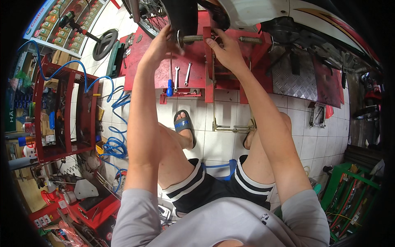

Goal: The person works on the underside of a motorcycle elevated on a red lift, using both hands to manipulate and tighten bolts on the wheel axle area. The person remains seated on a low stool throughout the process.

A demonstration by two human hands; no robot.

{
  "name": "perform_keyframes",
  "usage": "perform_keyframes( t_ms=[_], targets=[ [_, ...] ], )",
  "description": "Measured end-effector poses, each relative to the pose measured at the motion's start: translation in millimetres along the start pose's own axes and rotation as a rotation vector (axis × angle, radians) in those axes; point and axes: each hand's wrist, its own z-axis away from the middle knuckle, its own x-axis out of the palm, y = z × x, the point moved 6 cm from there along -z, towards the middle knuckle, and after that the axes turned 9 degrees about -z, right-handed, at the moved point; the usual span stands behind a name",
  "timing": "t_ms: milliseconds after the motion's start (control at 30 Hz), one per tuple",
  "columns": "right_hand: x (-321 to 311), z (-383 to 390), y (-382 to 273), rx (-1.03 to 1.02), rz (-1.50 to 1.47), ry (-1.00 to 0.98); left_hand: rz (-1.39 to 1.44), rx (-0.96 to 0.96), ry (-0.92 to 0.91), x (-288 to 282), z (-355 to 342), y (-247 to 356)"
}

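Observation:
My left hand (158,48) is beside a round metal disc (179,38) on the end of a threaded rod (192,38). Its fingers look spread, one up and the others lower and blurred by motion; whether they touch the disc is unclear. My right hand (226,51) wraps round a red metal upright (209,70) of the wheel clamp, thumb on its near face, other fingers partly hidden behind. Beyond the disc stands a motorcycle's dark front tyre (183,18). Below my hands a blue-handled screwdriver (169,87) and two wrenches, one wrench (177,79) left of another wrench (188,74), lie on the red lift platform (142,70).
A red shelf trolley (68,144) stands at left, with a coiled blue air hose (115,146) on the tiles. White motorcycle bodywork (255,12) overhangs at far right. A green rack (349,193) is at lower right. A wire-rod frame (234,130) hangs near my right foot.

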Motion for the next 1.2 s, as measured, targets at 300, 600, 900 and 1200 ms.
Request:
perform_keyframes(
  t_ms=[300,600,900,1200],
  targets=[
    [2.1,0.3,0.9,-0.012,-0.019,-0.008,0.062,0.073,0.084,5.4,4.1,-1.9],
    [3.8,0.3,-0.6,-0.007,0.013,-0.015,0.068,0.111,0.136,-1.3,-5.2,-6.7],
    [4.3,0.4,-1.3,0.02,0.075,-0.067,-0.03,0.06,0.145,-5.1,-5.1,-7.3],
    [4.1,1.8,0.8,0.051,0.021,-0.048,-0.002,0.07,0.042,3.3,-7.8,-8.2]
  ],
)
